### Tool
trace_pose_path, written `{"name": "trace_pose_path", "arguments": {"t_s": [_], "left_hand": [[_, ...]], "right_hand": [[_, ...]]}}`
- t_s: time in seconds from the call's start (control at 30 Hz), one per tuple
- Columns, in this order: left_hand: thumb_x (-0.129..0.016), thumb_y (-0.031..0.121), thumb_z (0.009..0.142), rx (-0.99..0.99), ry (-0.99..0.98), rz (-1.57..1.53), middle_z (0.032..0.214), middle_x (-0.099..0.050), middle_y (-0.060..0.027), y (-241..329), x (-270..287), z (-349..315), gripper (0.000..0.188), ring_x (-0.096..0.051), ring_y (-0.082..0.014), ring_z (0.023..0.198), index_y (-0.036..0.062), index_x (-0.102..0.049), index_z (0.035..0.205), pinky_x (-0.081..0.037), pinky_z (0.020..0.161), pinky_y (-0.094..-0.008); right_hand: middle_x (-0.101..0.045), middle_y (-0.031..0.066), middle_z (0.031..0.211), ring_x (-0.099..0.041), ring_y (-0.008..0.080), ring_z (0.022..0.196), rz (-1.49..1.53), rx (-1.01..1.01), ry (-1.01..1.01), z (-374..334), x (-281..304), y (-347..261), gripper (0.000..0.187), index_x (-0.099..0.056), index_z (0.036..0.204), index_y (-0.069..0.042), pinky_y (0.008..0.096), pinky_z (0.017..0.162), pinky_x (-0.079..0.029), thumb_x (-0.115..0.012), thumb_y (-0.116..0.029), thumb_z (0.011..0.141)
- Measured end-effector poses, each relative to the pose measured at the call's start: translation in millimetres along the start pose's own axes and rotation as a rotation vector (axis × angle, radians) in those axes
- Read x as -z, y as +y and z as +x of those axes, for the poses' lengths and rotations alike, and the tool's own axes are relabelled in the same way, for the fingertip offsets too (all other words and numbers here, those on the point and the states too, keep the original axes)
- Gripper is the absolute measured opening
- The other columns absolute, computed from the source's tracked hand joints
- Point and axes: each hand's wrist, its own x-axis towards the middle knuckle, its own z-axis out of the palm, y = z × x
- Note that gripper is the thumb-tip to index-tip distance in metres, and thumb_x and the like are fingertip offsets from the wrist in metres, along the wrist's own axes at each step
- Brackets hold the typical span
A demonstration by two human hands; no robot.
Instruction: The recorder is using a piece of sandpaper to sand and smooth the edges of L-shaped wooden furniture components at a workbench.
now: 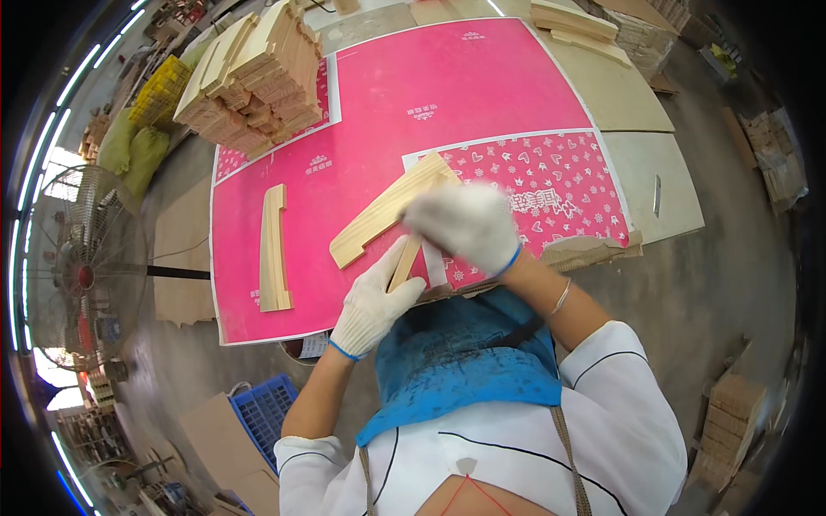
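Note:
My left hand (374, 301), in a white knitted glove with a blue cuff, is closed around a narrow pale wooden piece (405, 265) near the table's front edge. My right hand (469, 225), gloved the same way, is smeared by motion just above the far end of that piece. Its fingers look greyish, and I cannot make out whether they hold anything. Just beyond both hands a shaped wooden board (387, 211) lies slanting, its far end close to my right hand. Further left, a similar curved wooden board (274, 249) lies by itself.
Pink printed sheets (370, 95) cover the table. A tall stack of wooden pieces (275, 77) stands at the far left; more boards (576, 26) lie at the far right. A large fan (86, 275) stands left of the table, and a blue crate (265, 413) sits below on the floor.

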Motion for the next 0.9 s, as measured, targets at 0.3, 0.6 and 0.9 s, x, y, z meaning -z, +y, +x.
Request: {"name": "trace_pose_path", "arguments": {"t_s": [0.3,0.6,0.9], "left_hand": [[-0.080,0.029,0.070,-0.255,0.337,0.814,0.097,-0.063,-0.0171,2,4,-13,0.083,-0.062,-0.0342,0.089,0.0083,-0.048,0.143,-0.050,0.080,-0.0418],[-0.084,0.024,0.066,-0.750,0.527,0.974,0.107,-0.067,-0.0133,35,17,-19,0.071,-0.064,-0.0297,0.094,0.0083,-0.059,0.131,-0.050,0.083,-0.0391],[-0.051,0.020,0.102,-0.312,0.207,-1.271,0.145,-0.048,-0.0166,-64,-33,0,0.046,-0.051,-0.0300,0.130,-0.0001,-0.042,0.142,-0.050,0.102,-0.0412]], "right_hand": [[-0.069,0.0049,0.088,-0.061,0.0086,0.083,0.735,-0.954,0.081,14,28,55,0.026,-0.070,0.100,0.000,0.0249,0.074,-0.050,-0.067,-0.024,0.089],[-0.068,0.0143,0.096,-0.066,0.0270,0.091,0.783,-0.929,-0.123,8,-2,45,0.027,-0.067,0.105,-0.003,0.0341,0.083,-0.051,-0.064,-0.025,0.089],[-0.068,0.0114,0.104,-0.065,0.0243,0.101,0.940,-0.859,0.068,-3,-23,-10,0.021,-0.067,0.104,-0.008,0.0337,0.087,-0.050,-0.064,-0.024,0.091]]}}
